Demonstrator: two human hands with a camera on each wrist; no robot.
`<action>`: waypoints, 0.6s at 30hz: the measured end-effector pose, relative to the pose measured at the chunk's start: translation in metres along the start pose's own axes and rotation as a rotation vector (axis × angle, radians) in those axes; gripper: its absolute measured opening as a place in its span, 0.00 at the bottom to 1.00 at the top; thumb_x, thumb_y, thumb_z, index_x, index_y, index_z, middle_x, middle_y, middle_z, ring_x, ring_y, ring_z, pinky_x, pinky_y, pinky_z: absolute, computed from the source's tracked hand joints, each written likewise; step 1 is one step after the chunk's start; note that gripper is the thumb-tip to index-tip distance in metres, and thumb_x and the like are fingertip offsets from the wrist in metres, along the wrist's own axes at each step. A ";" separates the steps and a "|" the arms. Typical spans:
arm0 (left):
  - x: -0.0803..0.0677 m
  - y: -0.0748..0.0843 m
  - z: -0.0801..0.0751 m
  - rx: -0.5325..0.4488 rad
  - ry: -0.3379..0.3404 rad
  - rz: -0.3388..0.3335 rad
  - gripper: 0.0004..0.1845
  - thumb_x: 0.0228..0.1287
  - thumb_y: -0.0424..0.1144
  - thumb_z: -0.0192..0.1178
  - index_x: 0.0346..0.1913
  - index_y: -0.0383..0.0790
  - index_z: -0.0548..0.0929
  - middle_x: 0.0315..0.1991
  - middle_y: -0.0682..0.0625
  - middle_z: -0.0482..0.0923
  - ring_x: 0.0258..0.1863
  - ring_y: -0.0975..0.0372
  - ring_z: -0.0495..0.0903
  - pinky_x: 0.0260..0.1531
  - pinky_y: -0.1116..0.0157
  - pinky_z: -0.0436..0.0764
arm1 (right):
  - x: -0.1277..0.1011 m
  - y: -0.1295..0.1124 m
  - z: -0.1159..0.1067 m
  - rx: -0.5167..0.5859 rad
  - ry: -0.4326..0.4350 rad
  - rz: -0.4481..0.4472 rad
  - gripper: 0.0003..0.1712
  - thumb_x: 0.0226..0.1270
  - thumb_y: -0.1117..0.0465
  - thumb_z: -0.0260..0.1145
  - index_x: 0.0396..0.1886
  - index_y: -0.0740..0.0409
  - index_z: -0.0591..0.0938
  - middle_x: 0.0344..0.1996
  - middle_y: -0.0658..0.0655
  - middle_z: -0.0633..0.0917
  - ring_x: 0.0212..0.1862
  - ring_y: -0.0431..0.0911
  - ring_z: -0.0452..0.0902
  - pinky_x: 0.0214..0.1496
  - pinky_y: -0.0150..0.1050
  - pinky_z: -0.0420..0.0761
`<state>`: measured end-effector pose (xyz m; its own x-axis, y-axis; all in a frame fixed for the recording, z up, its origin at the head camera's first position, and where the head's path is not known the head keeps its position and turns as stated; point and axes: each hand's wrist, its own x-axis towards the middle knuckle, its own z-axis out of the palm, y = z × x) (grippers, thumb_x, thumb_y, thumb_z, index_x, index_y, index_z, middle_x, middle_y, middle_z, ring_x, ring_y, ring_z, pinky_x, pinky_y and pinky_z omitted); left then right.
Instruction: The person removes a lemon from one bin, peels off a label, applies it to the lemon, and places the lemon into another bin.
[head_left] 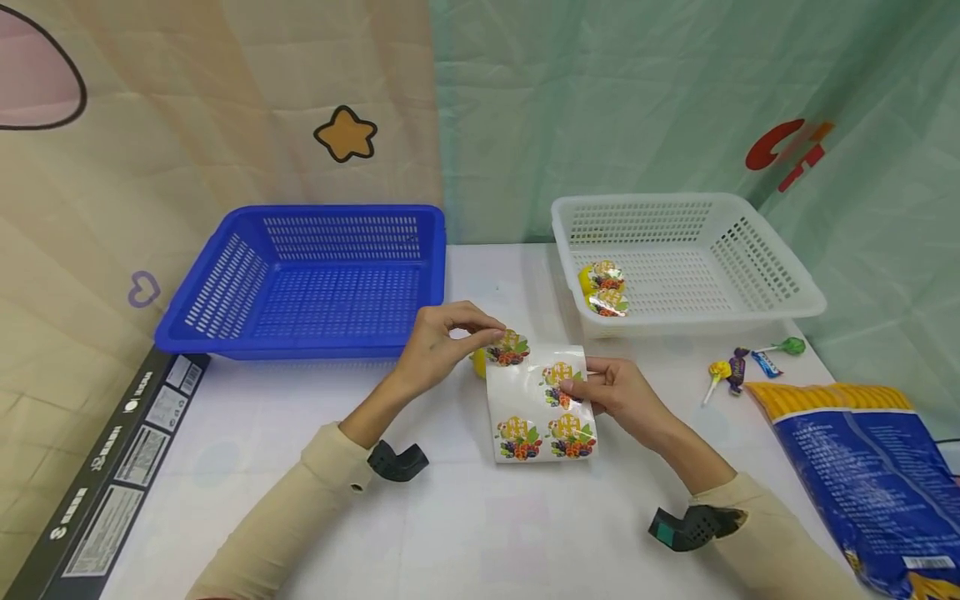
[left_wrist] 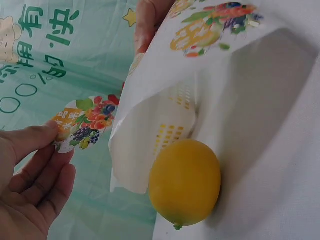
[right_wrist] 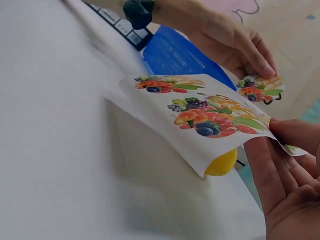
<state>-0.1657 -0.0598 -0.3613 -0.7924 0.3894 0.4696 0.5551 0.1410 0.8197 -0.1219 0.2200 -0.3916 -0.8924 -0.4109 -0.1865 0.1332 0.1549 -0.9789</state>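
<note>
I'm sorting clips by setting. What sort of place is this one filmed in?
Probably a staged indoor work table, not a home or shop. A white-covered table stands against hung printed cloth backdrops, with a blue basket and a white basket set out side by side.

Large green Chinese characters, among them 有 and 快, run across the pale green backdrop cloth [left_wrist: 45, 55] in the left wrist view, beside a row of rounded outline figures that read like zeros. The round fruit sticker [left_wrist: 85, 122] pinched by the left hand [left_wrist: 30, 185] carries yellow Chinese lettering too small to read, as do the stickers on the backing sheet [head_left: 542, 404]. Print on the black box [head_left: 105, 475] and the blue-and-yellow bag [head_left: 862, 475] is illegible.
</note>
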 end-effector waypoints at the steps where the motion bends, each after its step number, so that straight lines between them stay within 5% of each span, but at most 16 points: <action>1: 0.000 0.000 0.000 -0.004 0.001 -0.010 0.04 0.61 0.31 0.68 0.38 0.36 0.90 0.33 0.50 0.86 0.34 0.61 0.82 0.38 0.65 0.83 | -0.003 0.003 0.001 0.024 -0.016 0.010 0.28 0.68 0.62 0.66 0.61 0.75 0.73 0.38 0.60 0.89 0.39 0.48 0.87 0.41 0.41 0.86; 8: 0.001 -0.004 -0.001 -0.022 -0.001 -0.067 0.04 0.62 0.32 0.67 0.38 0.37 0.90 0.34 0.52 0.86 0.34 0.62 0.83 0.39 0.64 0.84 | -0.020 0.023 0.015 0.149 -0.107 0.094 0.29 0.69 0.62 0.65 0.64 0.73 0.69 0.43 0.60 0.88 0.44 0.52 0.86 0.44 0.46 0.86; 13: 0.002 -0.006 -0.001 -0.013 0.004 -0.099 0.04 0.62 0.33 0.67 0.38 0.38 0.90 0.34 0.52 0.86 0.33 0.63 0.83 0.38 0.64 0.84 | -0.023 0.033 0.025 0.102 -0.141 0.125 0.28 0.69 0.61 0.66 0.61 0.73 0.70 0.42 0.65 0.87 0.42 0.56 0.86 0.41 0.46 0.86; 18: 0.001 -0.007 0.000 -0.015 0.001 -0.115 0.04 0.62 0.33 0.67 0.38 0.38 0.90 0.34 0.52 0.85 0.32 0.63 0.83 0.36 0.65 0.84 | -0.027 0.033 0.029 -0.235 -0.061 0.116 0.23 0.64 0.49 0.70 0.43 0.66 0.78 0.22 0.58 0.85 0.20 0.47 0.81 0.21 0.37 0.81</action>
<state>-0.1700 -0.0602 -0.3666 -0.8509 0.3705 0.3723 0.4565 0.1711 0.8731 -0.0812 0.2103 -0.4216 -0.8485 -0.4308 -0.3075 0.1226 0.4052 -0.9060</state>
